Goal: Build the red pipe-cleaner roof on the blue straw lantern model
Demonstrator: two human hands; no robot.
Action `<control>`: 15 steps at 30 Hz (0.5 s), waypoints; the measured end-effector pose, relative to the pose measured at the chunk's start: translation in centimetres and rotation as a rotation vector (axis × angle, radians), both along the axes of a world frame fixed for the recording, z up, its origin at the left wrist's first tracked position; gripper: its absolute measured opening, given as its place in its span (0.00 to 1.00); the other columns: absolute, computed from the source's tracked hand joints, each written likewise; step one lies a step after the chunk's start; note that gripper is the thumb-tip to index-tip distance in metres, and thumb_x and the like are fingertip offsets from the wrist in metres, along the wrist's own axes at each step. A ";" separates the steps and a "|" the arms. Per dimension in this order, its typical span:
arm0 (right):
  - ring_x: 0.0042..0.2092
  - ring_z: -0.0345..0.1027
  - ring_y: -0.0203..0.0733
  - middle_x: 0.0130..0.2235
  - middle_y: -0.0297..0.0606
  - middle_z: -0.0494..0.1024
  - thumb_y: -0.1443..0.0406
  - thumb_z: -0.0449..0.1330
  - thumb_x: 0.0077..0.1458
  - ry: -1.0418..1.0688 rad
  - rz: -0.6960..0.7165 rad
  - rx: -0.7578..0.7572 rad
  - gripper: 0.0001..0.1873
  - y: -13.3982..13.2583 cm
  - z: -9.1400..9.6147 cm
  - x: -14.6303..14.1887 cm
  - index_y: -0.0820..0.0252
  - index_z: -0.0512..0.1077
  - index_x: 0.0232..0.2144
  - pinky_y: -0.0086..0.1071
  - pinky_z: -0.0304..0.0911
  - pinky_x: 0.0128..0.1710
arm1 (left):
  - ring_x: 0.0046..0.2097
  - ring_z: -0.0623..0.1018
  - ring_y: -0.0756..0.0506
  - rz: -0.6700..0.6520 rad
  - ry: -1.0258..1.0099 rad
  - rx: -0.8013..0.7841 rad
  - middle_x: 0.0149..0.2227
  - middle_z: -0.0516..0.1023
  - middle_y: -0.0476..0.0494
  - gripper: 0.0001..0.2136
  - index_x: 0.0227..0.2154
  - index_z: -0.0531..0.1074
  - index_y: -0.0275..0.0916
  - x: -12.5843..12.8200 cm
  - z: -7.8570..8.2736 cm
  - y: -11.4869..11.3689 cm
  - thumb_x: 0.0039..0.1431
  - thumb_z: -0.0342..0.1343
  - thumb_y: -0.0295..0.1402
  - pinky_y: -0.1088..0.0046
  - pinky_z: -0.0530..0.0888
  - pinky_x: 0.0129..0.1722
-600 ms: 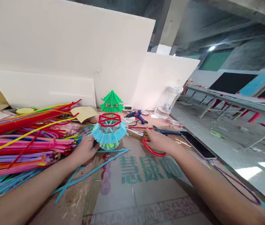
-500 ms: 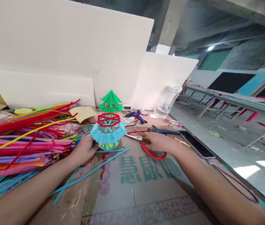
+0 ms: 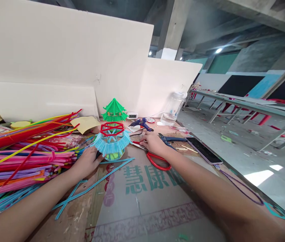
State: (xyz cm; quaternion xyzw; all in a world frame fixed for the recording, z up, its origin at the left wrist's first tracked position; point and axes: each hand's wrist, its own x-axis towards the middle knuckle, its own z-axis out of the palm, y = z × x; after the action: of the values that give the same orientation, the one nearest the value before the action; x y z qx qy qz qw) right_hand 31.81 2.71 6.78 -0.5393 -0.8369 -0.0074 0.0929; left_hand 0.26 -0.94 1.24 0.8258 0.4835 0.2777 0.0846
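Observation:
A small pagoda model of fuzzy craft stems (image 3: 112, 144) stands upright on the table, with a green roof, a red railing and a light-blue fringed skirt. My left hand (image 3: 88, 163) rests at its left side, fingers curled, with something dark showing between thumb and fingers. To the right of the model, my right hand (image 3: 155, 144) reaches over red-handled scissors (image 3: 160, 165), fingers bent down near the blades. A thin red strip (image 3: 135, 142) lies by those fingertips, and the hand hides what it touches. Light-blue craft stems (image 3: 99, 182) lie crossed in front of the model.
Bundles of colourful craft stems (image 3: 26, 158) fill the left side. Behind my right hand are a glue gun (image 3: 142, 124), a small digital clock (image 3: 132, 116) and a clear jar (image 3: 172, 109). Blue-handled pliers (image 3: 174, 138) and a phone (image 3: 203, 150) lie right. White boards (image 3: 64, 53) stand behind.
My right hand has shifted left and away from me, off the scissors' handles toward the blades and red strip. Small wooden sticks now show by the pliers. My left hand stays beside the pagoda.

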 end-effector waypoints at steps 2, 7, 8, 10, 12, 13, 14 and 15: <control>0.47 0.69 0.47 0.40 0.47 0.77 0.68 0.60 0.59 0.045 0.000 0.004 0.07 0.4 0.0 -0.2 0.64 0.78 0.34 0.34 0.59 0.49 | 0.54 0.75 0.32 -0.017 0.045 -0.027 0.50 0.77 0.28 0.18 0.45 0.72 0.33 0.2 0.5 -0.1 0.62 0.47 0.41 0.51 0.68 0.57; 0.41 0.69 0.47 0.39 0.52 0.77 0.70 0.46 0.65 0.254 -0.114 0.092 0.13 -0.2 3.7 0.6 0.67 0.70 0.41 0.37 0.59 0.42 | 0.51 0.77 0.33 -0.063 0.135 -0.093 0.49 0.78 0.29 0.15 0.43 0.74 0.34 0.4 3.7 -2.3 0.55 0.50 0.34 0.54 0.71 0.55; 0.38 0.69 0.44 0.37 0.48 0.77 0.69 0.45 0.66 0.300 -0.113 0.085 0.13 -0.7 4.7 0.8 0.66 0.69 0.41 0.35 0.60 0.40 | 0.50 0.78 0.33 -0.082 0.167 -0.128 0.48 0.79 0.30 0.14 0.42 0.75 0.35 0.6 4.9 -3.4 0.54 0.50 0.32 0.55 0.72 0.54; 0.32 0.66 0.39 0.31 0.39 0.75 0.66 0.44 0.66 0.370 -0.059 0.036 0.12 -1.8 6.7 0.9 0.62 0.67 0.38 0.31 0.60 0.35 | 0.49 0.79 0.35 -0.145 0.191 -0.203 0.46 0.80 0.36 0.14 0.40 0.77 0.39 0.9 7.7 -5.9 0.54 0.50 0.31 0.60 0.73 0.51; 0.29 0.64 0.35 0.28 0.32 0.72 0.63 0.45 0.67 0.446 0.039 -0.037 0.12 -3.3 8.1 0.6 0.60 0.65 0.35 0.27 0.59 0.31 | 0.39 0.81 0.40 -0.180 0.199 -0.349 0.37 0.83 0.45 0.12 0.32 0.79 0.44 1.5 10.7 -8.4 0.58 0.49 0.32 0.67 0.75 0.42; 0.29 0.62 0.34 0.27 0.30 0.70 0.61 0.45 0.67 0.507 0.102 -0.082 0.12 -4.0 8.6 0.3 0.59 0.64 0.34 0.27 0.59 0.30 | 0.35 0.81 0.42 -0.176 0.219 -0.423 0.33 0.83 0.47 0.13 0.29 0.79 0.45 2.0 12.1 -9.3 0.60 0.48 0.33 0.69 0.75 0.37; 0.28 0.60 0.34 0.27 0.29 0.68 0.60 0.47 0.66 0.584 0.172 -0.133 0.12 -4.8 9.0 -0.1 0.59 0.64 0.34 0.26 0.58 0.29 | 0.34 0.81 0.42 -0.172 0.213 -0.436 0.30 0.82 0.48 0.15 0.28 0.79 0.46 2.4 13.4 -9.9 0.61 0.48 0.35 0.71 0.74 0.35; 0.28 0.59 0.33 0.26 0.29 0.67 0.59 0.48 0.66 0.653 0.232 -0.178 0.12 -5.5 9.4 -0.6 0.59 0.64 0.33 0.26 0.56 0.29 | 0.33 0.80 0.43 -0.139 0.168 -0.374 0.29 0.82 0.48 0.15 0.27 0.79 0.45 3.0 14.5 -10.2 0.62 0.49 0.38 0.71 0.73 0.33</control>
State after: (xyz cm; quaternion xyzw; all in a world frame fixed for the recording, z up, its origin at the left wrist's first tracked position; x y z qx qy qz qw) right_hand 31.26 -2.81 16.15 -0.4206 -0.8161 0.2487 0.3085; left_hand 3.24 -11.16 15.71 0.8473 0.4738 0.1068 0.2148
